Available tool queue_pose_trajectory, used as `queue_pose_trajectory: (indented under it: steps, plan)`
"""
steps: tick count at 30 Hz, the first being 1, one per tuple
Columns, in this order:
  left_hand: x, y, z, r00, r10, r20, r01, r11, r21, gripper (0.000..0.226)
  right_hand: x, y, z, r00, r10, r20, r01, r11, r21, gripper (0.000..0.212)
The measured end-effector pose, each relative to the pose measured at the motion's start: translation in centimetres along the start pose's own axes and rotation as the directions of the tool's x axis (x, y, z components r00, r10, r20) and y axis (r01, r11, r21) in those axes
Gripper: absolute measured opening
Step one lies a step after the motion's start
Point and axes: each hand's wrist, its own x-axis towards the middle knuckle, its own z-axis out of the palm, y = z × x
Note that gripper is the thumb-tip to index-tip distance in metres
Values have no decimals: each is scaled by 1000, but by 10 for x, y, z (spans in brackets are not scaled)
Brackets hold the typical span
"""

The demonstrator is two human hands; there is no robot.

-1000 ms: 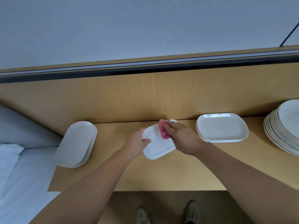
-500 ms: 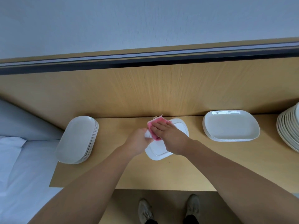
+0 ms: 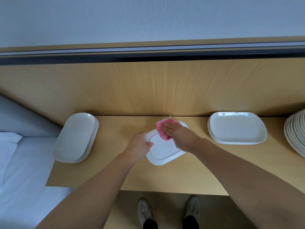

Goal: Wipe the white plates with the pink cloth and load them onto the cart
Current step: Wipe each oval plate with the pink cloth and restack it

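As our left hand [image 3: 140, 146] grips the white plate [image 3: 165, 151] by its rim over the tabletop [image 3: 198, 172], our right hand [image 3: 178, 135], fingers now flat, has slid the pink cloth [image 3: 162, 132] to the plate's far corner. Wiping seems nearly done; loading waits.

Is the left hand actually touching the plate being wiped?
Touching. The head view shows the left hand gripping the left rim of the white plate, thumb lying over its edge.

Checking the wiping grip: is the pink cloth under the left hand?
No, the right hand presses the pink cloth flat on the plate, while the left hand grips the plate's rim.
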Motion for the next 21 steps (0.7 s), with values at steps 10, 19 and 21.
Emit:
queue_pose_trajectory:
  steps: [10,19,21]
  plan:
    - [6,-3,4,998,-61,-16,60,998,-35,24,-26,28,-2,960,145,-241,-117,985,126,27]
    - [2,-8,10,992,-127,-6,125,987,-100,24,-62,22,43,886,401,-233,-334,900,281,37]
    - [2,-7,10,992,-128,-5,126,985,-116,25,-65,12,48,862,456,-222,-359,858,367,38]
